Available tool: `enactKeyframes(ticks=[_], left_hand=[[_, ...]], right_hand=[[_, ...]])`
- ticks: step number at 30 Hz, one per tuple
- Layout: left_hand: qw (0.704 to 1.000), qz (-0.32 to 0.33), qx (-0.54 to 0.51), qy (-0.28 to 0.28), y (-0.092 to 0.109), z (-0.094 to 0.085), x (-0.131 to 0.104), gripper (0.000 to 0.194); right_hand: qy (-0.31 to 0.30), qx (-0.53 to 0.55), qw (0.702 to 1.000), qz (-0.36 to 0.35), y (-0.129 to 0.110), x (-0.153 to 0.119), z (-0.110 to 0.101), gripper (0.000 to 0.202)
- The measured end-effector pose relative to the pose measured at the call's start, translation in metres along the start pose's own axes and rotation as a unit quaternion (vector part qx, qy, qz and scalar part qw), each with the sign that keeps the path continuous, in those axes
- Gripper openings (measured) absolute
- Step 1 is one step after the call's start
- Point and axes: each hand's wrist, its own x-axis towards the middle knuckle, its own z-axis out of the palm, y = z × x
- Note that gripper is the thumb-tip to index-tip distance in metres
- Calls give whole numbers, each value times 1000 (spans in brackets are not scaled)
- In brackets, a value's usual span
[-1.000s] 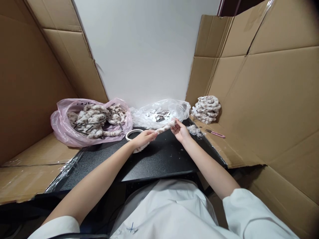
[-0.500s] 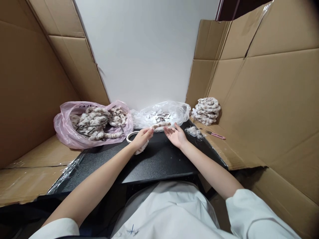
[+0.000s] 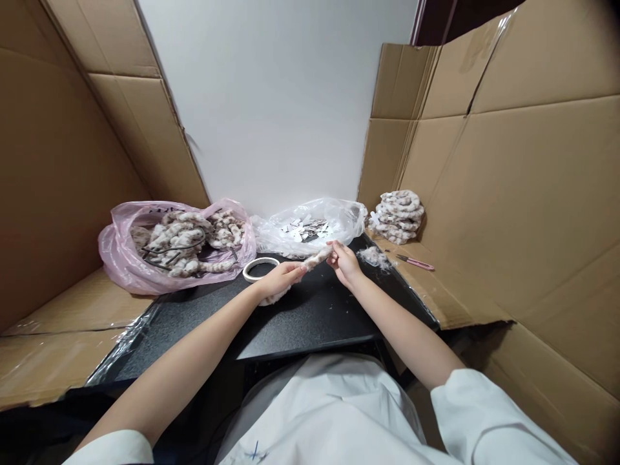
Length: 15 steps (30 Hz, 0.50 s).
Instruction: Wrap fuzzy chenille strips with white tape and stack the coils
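Note:
Between my two hands stretches a fluffy white-and-brown strip, just above the black tabletop. My left hand is closed on it near its middle, and more of the fluffy piece hangs down below that hand. At the strip's upper right end, the fingers of my right hand are pinched around its tip. A roll of white tape lies flat beside my left hand, partly covered by it.
A pink plastic bag at left holds fluffy strips and dark cords. A clear bag holds small flat pieces. On the right are stacked fluffy coils, loose fluff and pink snips. Cardboard walls flank the table.
My right hand was spread open beside the strip's end and has now closed on it. The strip tilts up to the right. My left hand has moved slightly, showing more of the tape roll.

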Motion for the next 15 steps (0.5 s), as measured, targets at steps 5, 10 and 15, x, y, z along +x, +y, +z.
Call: enactKeyframes(ticks=[5, 10, 15], left_hand=[[999, -4, 36, -5, -2, -2, 0, 47], [999, -2, 35, 1, -3, -3, -1, 47], [1000, -6, 23, 17, -6, -5, 0, 49]], right_hand=[[59, -49, 996, -36, 1, 5, -8, 32], [120, -33, 991, -50, 1, 9, -11, 31], [196, -6, 976, -92, -13, 23, -31, 29]])
